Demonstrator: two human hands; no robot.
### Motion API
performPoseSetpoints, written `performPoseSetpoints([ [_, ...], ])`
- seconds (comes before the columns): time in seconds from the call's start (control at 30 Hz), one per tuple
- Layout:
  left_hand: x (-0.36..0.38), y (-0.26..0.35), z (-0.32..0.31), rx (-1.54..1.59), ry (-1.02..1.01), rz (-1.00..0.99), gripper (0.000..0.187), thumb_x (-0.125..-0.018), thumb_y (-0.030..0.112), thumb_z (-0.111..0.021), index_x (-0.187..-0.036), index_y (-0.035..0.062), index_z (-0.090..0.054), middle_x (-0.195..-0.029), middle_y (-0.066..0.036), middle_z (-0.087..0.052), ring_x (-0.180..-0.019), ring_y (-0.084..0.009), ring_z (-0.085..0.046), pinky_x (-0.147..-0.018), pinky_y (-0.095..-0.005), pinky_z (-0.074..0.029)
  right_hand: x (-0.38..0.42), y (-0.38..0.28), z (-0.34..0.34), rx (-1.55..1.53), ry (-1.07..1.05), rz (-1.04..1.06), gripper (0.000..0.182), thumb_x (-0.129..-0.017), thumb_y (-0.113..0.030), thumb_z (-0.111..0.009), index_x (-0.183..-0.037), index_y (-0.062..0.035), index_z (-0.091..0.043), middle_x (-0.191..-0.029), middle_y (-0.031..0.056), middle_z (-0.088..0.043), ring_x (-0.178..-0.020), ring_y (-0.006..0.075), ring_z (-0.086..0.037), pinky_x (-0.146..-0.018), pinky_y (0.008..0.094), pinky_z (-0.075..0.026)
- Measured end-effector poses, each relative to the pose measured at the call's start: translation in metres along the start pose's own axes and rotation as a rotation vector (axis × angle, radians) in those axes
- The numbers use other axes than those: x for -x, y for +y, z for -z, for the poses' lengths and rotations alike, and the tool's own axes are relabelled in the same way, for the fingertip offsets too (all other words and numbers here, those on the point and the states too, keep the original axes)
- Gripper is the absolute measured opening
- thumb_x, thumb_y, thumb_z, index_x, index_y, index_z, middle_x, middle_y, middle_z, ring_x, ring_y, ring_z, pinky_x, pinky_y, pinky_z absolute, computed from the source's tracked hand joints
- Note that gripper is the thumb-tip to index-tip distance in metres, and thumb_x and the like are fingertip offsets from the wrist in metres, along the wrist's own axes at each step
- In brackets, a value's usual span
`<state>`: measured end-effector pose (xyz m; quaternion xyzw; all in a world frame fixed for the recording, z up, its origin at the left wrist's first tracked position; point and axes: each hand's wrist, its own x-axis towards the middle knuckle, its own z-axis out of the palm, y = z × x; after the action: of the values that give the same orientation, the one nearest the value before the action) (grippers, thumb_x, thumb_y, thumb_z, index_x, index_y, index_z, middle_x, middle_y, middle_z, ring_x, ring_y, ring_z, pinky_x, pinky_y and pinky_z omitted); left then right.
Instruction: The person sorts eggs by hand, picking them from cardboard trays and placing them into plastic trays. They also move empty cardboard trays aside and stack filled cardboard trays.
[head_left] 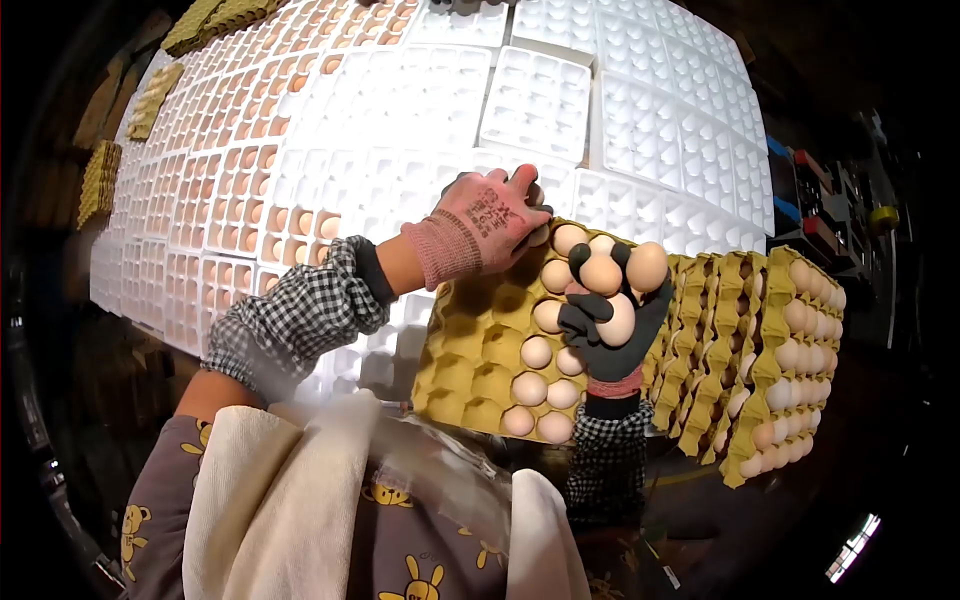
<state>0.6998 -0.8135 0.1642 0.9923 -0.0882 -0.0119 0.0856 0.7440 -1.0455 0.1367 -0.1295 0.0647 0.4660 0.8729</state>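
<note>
My left hand [485,218], in a pink glove with dark fingertips, reaches over the upper edge of a yellow egg tray [465,345]. Its fingers are curled around an egg [539,236], which shows only partly. My right hand [615,320], palm up in a dark grey glove, holds several eggs [601,274] above the tray's right part. Eggs [533,388] fill cups on the right side of this tray, while the cups on its left side hold none. White plastic trays [375,190] lie just beyond both hands.
Stacked yellow trays of eggs [780,370] stand at the right. Brown eggs [250,185] sit in white trays at the left. More yellow trays [98,185] lie along the far left edge. Another person's dark-gloved hands [460,5] show at the top edge.
</note>
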Motion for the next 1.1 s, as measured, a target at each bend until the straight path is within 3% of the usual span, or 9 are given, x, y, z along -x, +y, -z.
performPoseSetpoints([
  [0.2,0.000,-0.002,0.011,-0.031,-0.109,0.031,0.047,-0.074,0.029,-0.080,-0.116,0.0138,-0.065,-0.112,-0.010,-0.056,-0.096,-0.0224,-0.064,-0.078,-0.0365,-0.056,0.000,0.019,-0.007,-0.159,0.003,-0.043,0.046,-0.095,-0.057,-0.047,-0.113,-0.0164,-0.061,-0.121,0.0161,-0.060,-0.060,0.0167,-0.049,-0.051,0.0326,-0.037],
  [0.3,0.029,-0.019,0.006,1.622,-0.014,0.564,0.041,-0.088,0.025,-0.071,-0.122,0.0035,-0.061,-0.112,-0.010,-0.066,-0.103,-0.0148,-0.063,-0.080,-0.0276,-0.053,0.001,0.020,0.028,-0.237,-0.227,-0.083,0.050,-0.097,-0.051,-0.047,-0.128,-0.0120,-0.055,-0.131,0.0161,-0.057,-0.094,0.0298,-0.058,-0.071,0.0458,-0.050],
  [0.33,0.058,-0.031,-0.008,1.844,0.002,0.269,0.047,-0.092,0.014,-0.067,-0.135,0.0040,-0.052,-0.122,-0.010,-0.062,-0.106,-0.0145,-0.061,-0.083,-0.0288,-0.053,-0.003,0.025,0.037,-0.280,-0.304,-0.116,0.051,-0.099,-0.049,-0.046,-0.131,-0.0100,-0.052,-0.134,0.0157,-0.055,-0.107,0.0334,-0.052,-0.081,0.0509,-0.047],
  [0.4,0.095,-0.017,-0.042,1.401,0.516,-0.056,0.058,-0.092,0.004,-0.064,-0.144,0.0055,-0.039,-0.127,-0.011,-0.058,-0.107,-0.0167,-0.061,-0.082,-0.0315,-0.054,-0.008,0.036,0.051,-0.353,-0.456,-0.192,0.052,-0.101,-0.043,-0.044,-0.138,-0.0061,-0.046,-0.140,0.0149,-0.051,-0.133,0.0405,-0.041,-0.102,0.0613,-0.042],
  [0.53,0.160,-0.051,-0.042,1.937,0.256,0.302,0.042,-0.099,0.018,-0.057,-0.137,0.0036,-0.048,-0.098,-0.008,-0.066,-0.074,-0.0095,-0.060,-0.059,-0.0241,-0.047,-0.008,0.072,-0.007,-0.161,-0.359,-0.187,0.055,-0.094,-0.041,-0.054,-0.140,-0.0127,-0.045,-0.144,0.0169,-0.046,-0.103,0.0270,-0.054,-0.084,0.0470,-0.046],
  [0.6,0.197,-0.084,-0.018,1.540,0.439,0.935,0.037,-0.089,0.027,-0.072,-0.116,0.0035,-0.063,-0.086,-0.004,-0.067,-0.069,-0.0091,-0.061,-0.059,-0.0241,-0.050,0.012,0.096,-0.038,0.251,0.047,-0.060,0.059,-0.090,-0.039,-0.059,-0.141,-0.0121,-0.043,-0.138,0.0175,-0.050,-0.085,0.0214,-0.053,-0.068,0.0362,-0.043],
  [0.67,0.240,-0.152,-0.062,0.809,0.783,0.851,0.047,-0.076,0.031,-0.082,-0.110,0.0032,-0.066,-0.097,-0.009,-0.071,-0.086,-0.0172,-0.067,-0.074,-0.0289,-0.055,0.008,0.126,-0.040,0.308,-0.063,-0.142,0.057,-0.091,-0.033,-0.060,-0.140,-0.0095,-0.044,-0.133,0.0166,-0.053,-0.088,0.0203,-0.056,-0.069,0.0326,-0.046],
  [0.8,0.248,-0.212,-0.046,0.164,0.429,0.976,0.043,-0.073,0.031,-0.080,-0.113,0.0204,-0.068,-0.118,-0.013,-0.056,-0.106,-0.0302,-0.062,-0.089,-0.0408,-0.053,-0.041,0.207,-0.089,1.229,-0.011,-0.013,0.041,-0.095,-0.019,-0.056,-0.130,0.0031,-0.055,-0.115,0.0117,-0.064,-0.088,0.0138,-0.060,-0.075,0.0272,-0.050],
  [1.1,0.288,-0.287,-0.096,0.820,0.686,0.778,0.049,-0.082,0.016,-0.072,-0.130,0.0135,-0.059,-0.110,-0.012,-0.064,-0.090,-0.0200,-0.067,-0.072,-0.0302,-0.055,-0.241,0.331,-0.041,2.276,0.265,0.343,0.050,-0.069,-0.026,-0.083,-0.115,-0.0183,-0.066,-0.126,0.0119,-0.049,-0.106,0.0320,-0.061,-0.087,0.0425,-0.054],
])
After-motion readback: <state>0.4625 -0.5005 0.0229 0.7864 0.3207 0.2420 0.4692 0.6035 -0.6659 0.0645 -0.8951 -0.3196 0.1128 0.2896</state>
